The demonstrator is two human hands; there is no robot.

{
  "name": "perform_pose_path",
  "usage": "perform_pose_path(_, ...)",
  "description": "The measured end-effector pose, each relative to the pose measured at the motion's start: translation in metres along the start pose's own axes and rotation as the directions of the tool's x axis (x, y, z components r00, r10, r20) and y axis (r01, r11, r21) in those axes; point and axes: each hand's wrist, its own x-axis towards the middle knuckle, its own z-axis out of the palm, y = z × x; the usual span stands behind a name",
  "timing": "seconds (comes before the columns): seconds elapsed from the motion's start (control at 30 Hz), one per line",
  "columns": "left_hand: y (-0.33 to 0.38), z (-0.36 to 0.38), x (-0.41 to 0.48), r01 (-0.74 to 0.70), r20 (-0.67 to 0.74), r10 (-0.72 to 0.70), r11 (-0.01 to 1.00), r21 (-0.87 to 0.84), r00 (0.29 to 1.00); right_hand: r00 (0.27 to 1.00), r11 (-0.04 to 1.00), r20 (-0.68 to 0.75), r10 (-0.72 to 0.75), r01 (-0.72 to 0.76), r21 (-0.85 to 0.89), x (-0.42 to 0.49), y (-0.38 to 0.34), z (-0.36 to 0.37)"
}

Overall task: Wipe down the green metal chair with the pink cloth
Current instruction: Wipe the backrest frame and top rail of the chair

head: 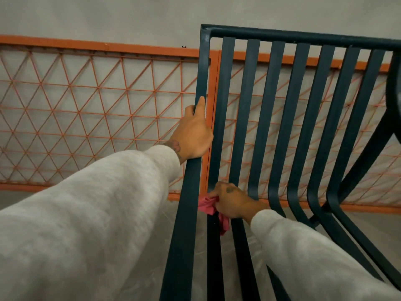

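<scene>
Nearest, two grey sleeves reach in from the bottom edge, the left sleeve (97, 213) broad across the lower left and the right sleeve (303, 257) coming in from the lower right. The right hand (234, 203) is just past its cuff, fingers curled around a bunched pink cloth (207, 205). It holds the cloth against the chair (245, 105) low on the left side, where the slats bend from seat into back. Part of the cloth sticks out left of the fingers, touching the outer left bar, and a tail hangs down between two slats on the near side. Farther along, the left hand (193, 133) grips that same outer left bar about midway up, palm on the bar, thumb lying straight along its face and fingers wrapped round its left edge. The chair is dark green metal, its flat slats running up to a top rail at the far end, with a curved bar of the same colour at the right edge. Behind it stands an orange frame (86, 45) filled with triangular wire mesh, against a plain grey wall (108, 16).
</scene>
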Motion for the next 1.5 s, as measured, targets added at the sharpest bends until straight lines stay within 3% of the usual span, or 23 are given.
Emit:
perform_pose_path(0.13,0.0,0.0,0.002,-0.007,-0.005,0.007,1.0,0.013,1.0,0.99,0.994,0.089,-0.105,0.102,0.045,-0.018,0.0,-0.026)
perform_pose_path(0.27,0.0,0.001,0.003,-0.002,-0.011,0.002,1.0,0.009,1.0,0.988,0.95,-0.144,-0.06,0.101,0.297,-0.029,-0.007,-0.081)
perform_pose_path(0.33,-0.001,0.001,0.003,-0.007,-0.014,0.007,1.0,0.007,1.0,0.947,0.938,-0.316,-0.06,0.162,0.307,-0.03,-0.012,-0.121)
perform_pose_path(0.43,-0.003,0.002,0.003,-0.016,-0.018,0.016,1.0,-0.002,1.0,0.828,0.954,-0.557,-0.064,0.215,0.211,-0.03,-0.028,-0.179)
perform_pose_path(0.53,-0.004,0.003,0.003,-0.027,-0.026,0.027,1.0,0.001,0.999,0.628,0.982,-0.778,-0.034,0.167,0.092,-0.023,-0.038,-0.224)
perform_pose_path(0.6,-0.005,0.003,0.003,-0.025,-0.03,0.025,1.0,0.007,0.999,0.534,0.992,-0.845,-0.021,0.115,0.048,-0.011,-0.038,-0.239)
perform_pose_path(0.63,-0.005,0.003,0.005,-0.03,-0.033,0.03,1.0,0.008,0.999,0.528,0.998,-0.848,-0.035,0.069,0.002,-0.003,-0.034,-0.242)
perform_pose_path(0.73,-0.005,0.004,0.004,-0.027,-0.03,0.027,1.0,-0.004,0.999,0.653,0.984,-0.755,-0.052,-0.096,-0.151,0.017,-0.017,-0.225)
perform_pose_path(0.87,-0.005,0.005,0.005,-0.022,-0.029,0.022,1.0,-0.006,0.999,0.709,0.99,-0.705,0.027,-0.119,-0.082,0.014,-0.005,-0.172)
perform_pose_path(1.07,-0.003,0.005,0.003,-0.009,-0.024,0.009,1.0,0.008,1.0,0.819,0.966,-0.571,-0.054,-0.103,-0.239,-0.002,0.016,-0.104)
perform_pose_path(1.13,-0.003,0.004,0.003,-0.008,-0.024,0.008,1.0,0.009,1.0,0.818,0.96,-0.57,-0.072,-0.098,-0.261,0.0,0.015,-0.114)
perform_pose_path(1.33,-0.003,0.003,0.003,0.001,-0.017,-0.001,1.0,-0.008,1.0,0.716,0.977,-0.697,-0.028,-0.128,-0.171,0.014,-0.007,-0.176)
perform_pose_path(1.43,-0.002,0.002,0.004,0.001,-0.013,-0.001,0.999,-0.032,1.0,0.665,0.984,-0.746,-0.037,-0.107,-0.144,0.016,-0.001,-0.163)
perform_pose_path(1.5,-0.003,0.002,0.004,-0.007,-0.01,0.007,0.999,-0.037,1.0,0.668,0.988,-0.743,-0.05,-0.077,-0.135,0.011,0.01,-0.135)
